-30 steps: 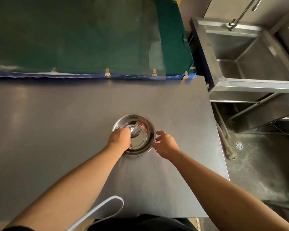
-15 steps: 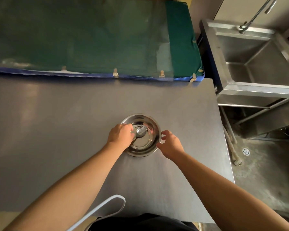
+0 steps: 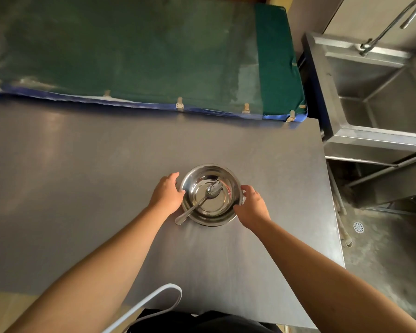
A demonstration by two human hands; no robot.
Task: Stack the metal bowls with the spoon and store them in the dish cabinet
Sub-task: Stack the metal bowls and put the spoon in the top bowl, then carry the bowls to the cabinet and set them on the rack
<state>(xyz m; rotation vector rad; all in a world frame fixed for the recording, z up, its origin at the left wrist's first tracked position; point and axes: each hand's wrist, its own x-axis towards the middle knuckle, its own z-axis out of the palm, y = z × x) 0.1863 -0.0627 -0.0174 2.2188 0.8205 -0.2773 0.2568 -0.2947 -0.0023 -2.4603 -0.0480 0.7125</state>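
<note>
Grey steel table (image 3: 106,179) butted against a green mat (image 3: 135,51) with blue edging, while a steel sink (image 3: 375,97) and curved faucet (image 3: 392,22) sat right, over wet concrete floor (image 3: 382,248) with a drain (image 3: 358,227).

Both hands (image 3: 167,192) cup stacked bowls (image 3: 210,213) holding a spoon (image 3: 198,203).

Shiny metal bowls (image 3: 210,213), matt steel table (image 3: 82,188)

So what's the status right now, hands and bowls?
Left hand and right hand cupping the bowls at the rim. Spoon inside, handle overhanging. Table clear around.
</note>
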